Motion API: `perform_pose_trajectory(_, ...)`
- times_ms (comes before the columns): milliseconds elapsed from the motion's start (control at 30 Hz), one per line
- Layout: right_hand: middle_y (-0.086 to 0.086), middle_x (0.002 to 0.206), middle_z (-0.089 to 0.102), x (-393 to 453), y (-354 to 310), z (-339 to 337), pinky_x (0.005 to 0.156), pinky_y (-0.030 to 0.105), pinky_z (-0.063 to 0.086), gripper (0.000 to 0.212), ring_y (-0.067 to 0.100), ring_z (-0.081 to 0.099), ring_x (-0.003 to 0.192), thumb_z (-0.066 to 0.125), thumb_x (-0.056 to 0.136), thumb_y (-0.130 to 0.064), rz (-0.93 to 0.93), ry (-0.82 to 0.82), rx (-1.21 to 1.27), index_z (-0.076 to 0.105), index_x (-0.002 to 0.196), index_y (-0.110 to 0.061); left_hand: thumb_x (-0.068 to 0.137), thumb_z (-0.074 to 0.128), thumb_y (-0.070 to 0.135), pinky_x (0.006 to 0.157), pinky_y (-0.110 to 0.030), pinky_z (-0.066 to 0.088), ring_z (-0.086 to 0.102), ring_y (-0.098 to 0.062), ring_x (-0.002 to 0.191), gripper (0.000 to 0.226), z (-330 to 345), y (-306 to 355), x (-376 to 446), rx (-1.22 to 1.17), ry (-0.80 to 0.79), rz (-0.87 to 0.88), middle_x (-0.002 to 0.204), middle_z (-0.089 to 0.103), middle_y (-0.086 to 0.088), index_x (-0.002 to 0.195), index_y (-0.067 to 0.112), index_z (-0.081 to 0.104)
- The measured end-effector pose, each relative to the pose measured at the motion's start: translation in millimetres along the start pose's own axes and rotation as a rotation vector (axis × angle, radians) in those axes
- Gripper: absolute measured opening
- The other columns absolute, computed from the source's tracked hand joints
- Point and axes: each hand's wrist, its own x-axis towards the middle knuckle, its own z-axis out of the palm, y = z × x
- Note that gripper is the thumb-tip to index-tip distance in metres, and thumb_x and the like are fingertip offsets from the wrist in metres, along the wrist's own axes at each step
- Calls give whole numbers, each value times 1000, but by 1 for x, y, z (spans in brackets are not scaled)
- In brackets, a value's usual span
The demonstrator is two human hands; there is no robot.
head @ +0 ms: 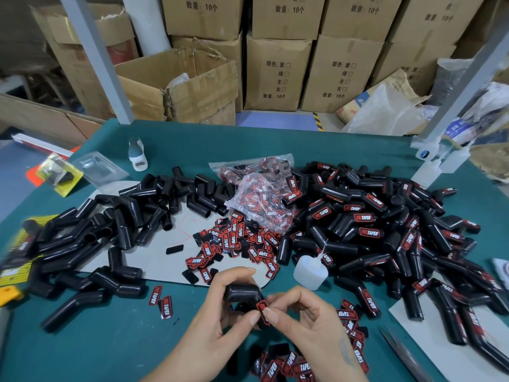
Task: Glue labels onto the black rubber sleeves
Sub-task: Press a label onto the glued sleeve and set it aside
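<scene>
Step in hand: a label point(263, 312) is being set onto a sleeve point(242, 293), right at the near edge of the table point(110, 348) — placement, by the look of it, not yet pressed home.
Left hand point(220, 312): the sleeve is gripped from the left, fingers curled over its top, thumb tip brought up against the label's left edge.
Right hand point(300, 315): the label is pinched by thumb and forefinger at its right edge, the other fingers curled above; the wrist comes in from the near-right corner.
Sleeve: held just above the table, its bent end tipped toward the label.
Glue bottle point(311, 271): stood upright just beyond the hands, nozzle up, touched by neither hand.
Loose labels point(237, 244): heaped mid-table beyond the hands.
Bare sleeves point(110, 232): piled toward the left edge.
Labelled sleeves point(385, 232): piled toward the right edge.
Next move: the label likely needs squaring and firm pressing flat before the sleeve is added to the right-hand pile.
</scene>
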Motion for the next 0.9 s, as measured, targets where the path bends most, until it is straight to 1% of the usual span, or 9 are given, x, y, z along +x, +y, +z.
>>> perform_pose_trajectory(167, 11, 94, 77, 0, 1, 0, 91, 34, 57, 32, 15, 71, 102, 95, 60, -41, -3, 2, -12, 78, 76, -19, 92, 71, 30, 93, -30, 55, 65, -18, 109, 54, 0, -1, 0, -1, 0, -2, 123, 61, 9, 140, 42, 47)
perform_pose_trajectory(233, 11, 93, 77, 0, 2, 0, 89, 32, 58, 35, 15, 71, 101, 91, 57, -44, -7, 0, -7, 78, 77, -19, 92, 71, 31, 93, -30, 55, 65, -18, 109, 54, 0, -1, 0, -3, 1, 0, 122, 61, 10, 139, 43, 48)
perform_pose_trajectory(333, 9, 94, 77, 1, 3, 0, 88, 28, 57, 34, 15, 72, 98, 91, 56, -45, -7, -1, 1, 78, 76, -20, 92, 71, 30, 93, -31, 55, 66, -18, 109, 53, 1, 0, 0, -14, 5, 0, 121, 61, 10, 138, 43, 49)
perform_pose_trajectory(567, 10, 94, 77, 1, 5, -1, 88, 28, 57, 35, 16, 71, 97, 92, 58, -45, -26, -6, -14, 78, 77, -19, 89, 71, 30, 91, -32, 56, 66, -21, 108, 53, 2, 2, 0, -29, 23, -3, 119, 62, 10, 136, 44, 49)
perform_pose_trajectory(633, 10, 92, 77, 1, 5, -2, 88, 29, 57, 34, 16, 71, 97, 94, 60, -42, -30, -5, -18, 78, 78, -18, 88, 71, 31, 91, -34, 56, 66, -22, 109, 55, 2, 2, 0, -35, 26, -11, 120, 62, 10, 136, 46, 49)
perform_pose_trajectory(700, 10, 87, 75, 1, 5, -2, 89, 30, 58, 27, 16, 71, 97, 98, 68, -30, -42, -1, -14, 78, 79, -16, 87, 72, 30, 91, -32, 56, 66, -23, 108, 59, 2, 3, 0, -49, 42, -7, 118, 62, 10, 137, 48, 48)
perform_pose_trajectory(767, 7, 84, 74, 0, 4, -2, 86, 29, 57, 21, 15, 69, 92, 94, 70, -23, -60, 15, -25, 78, 82, -18, 86, 73, 25, 90, -31, 57, 68, -26, 110, 60, 4, 5, 2, -117, 65, 2, 117, 61, 5, 137, 49, 50)
perform_pose_trajectory(833, 2, 82, 72, -2, 4, -2, 82, 27, 57, 19, 12, 67, 85, 91, 73, -26, -78, 48, -59, 76, 83, -21, 85, 75, 20, 87, -37, 61, 70, -34, 112, 61, 4, 8, 5, -228, 109, -1, 116, 61, -3, 136, 45, 52)
perform_pose_trajectory(900, -1, 78, 69, -3, 2, 0, 78, 31, 60, 15, 16, 70, 80, 84, 76, -30, -67, 83, -61, 73, 79, -21, 85, 78, 16, 84, -42, 62, 71, -40, 112, 61, 3, 9, 7, -328, 179, -22, 114, 62, -10, 134, 43, 55)
